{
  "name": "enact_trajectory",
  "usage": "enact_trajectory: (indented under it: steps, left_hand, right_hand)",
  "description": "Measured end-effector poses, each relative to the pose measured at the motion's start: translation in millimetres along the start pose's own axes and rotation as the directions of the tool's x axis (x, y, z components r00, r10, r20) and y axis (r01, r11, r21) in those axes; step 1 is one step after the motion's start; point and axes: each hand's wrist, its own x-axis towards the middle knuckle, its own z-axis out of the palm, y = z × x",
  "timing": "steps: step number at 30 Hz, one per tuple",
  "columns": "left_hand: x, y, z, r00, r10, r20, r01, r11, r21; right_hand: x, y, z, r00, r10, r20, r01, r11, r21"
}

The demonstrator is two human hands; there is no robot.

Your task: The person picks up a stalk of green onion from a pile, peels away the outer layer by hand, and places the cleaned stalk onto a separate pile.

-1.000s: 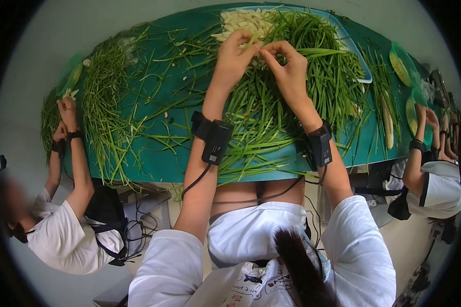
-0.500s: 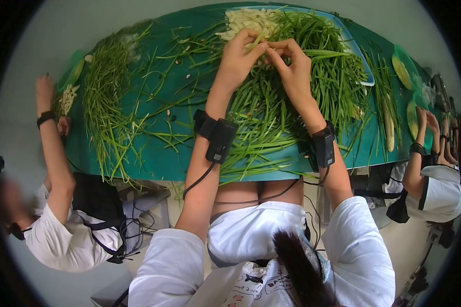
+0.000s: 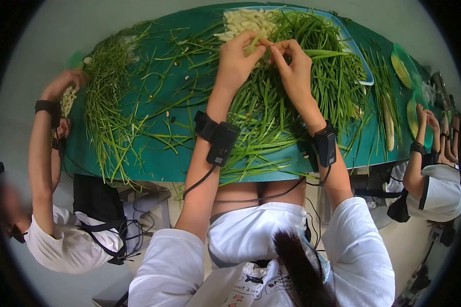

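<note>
My left hand (image 3: 237, 55) is closed in a pinch on a short pale-green stalk (image 3: 252, 45) that shows between thumb and forefinger. Close against its fingertips, my right hand (image 3: 293, 60) is also pinched; whatever lies between its fingers is too small and hidden to make out. Both hands are above a thick heap of long green leafy stalks (image 3: 322, 97). Just beyond them, a pile of pale, finger-shaped pieces (image 3: 248, 21) lies at the left end of a light-blue tray (image 3: 368, 71), beside more green stalks.
Another heap of thin green stalks (image 3: 105, 87) lies left on the green tabletop (image 3: 189, 148). A co-worker's hand (image 3: 69, 82) reaches towards that heap. At the right are green baskets (image 3: 402, 66) and another person's hands (image 3: 427, 117). Cables (image 3: 271, 197) hang near my lap.
My hands stay pinched together in nearly the same place, with small finger shifts. The left co-worker's raised hand has moved right, to the edge of the thin-stalk heap.
</note>
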Motion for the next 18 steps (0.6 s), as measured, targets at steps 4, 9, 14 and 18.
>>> enact_trajectory:
  steps: [4,9,14,18]
  left_hand:
    - [-1.1,9.9,-5.9,0.983,-0.182,0.008,0.18,0.98,0.09]
    - [-1.1,-2.5,0.9,0.996,-0.086,0.001,0.086,0.994,0.068]
    - [-1.4,5.2,4.3,0.997,-0.073,-0.007,0.073,0.997,-0.013]
    - [-1.9,3.9,0.3,0.993,-0.115,0.038,0.115,0.993,-0.004]
  right_hand:
    - [-1.4,1.0,0.4,1.0,0.011,-0.01,-0.011,1.0,-0.009]
    - [-1.5,-1.6,0.6,1.0,0.015,-0.007,-0.016,0.999,-0.028]
    - [-1.6,0.6,2.2,1.0,-0.029,-0.011,0.029,1.0,0.007]
    - [-1.1,2.1,1.2,0.999,-0.027,-0.034,0.027,0.999,-0.028]
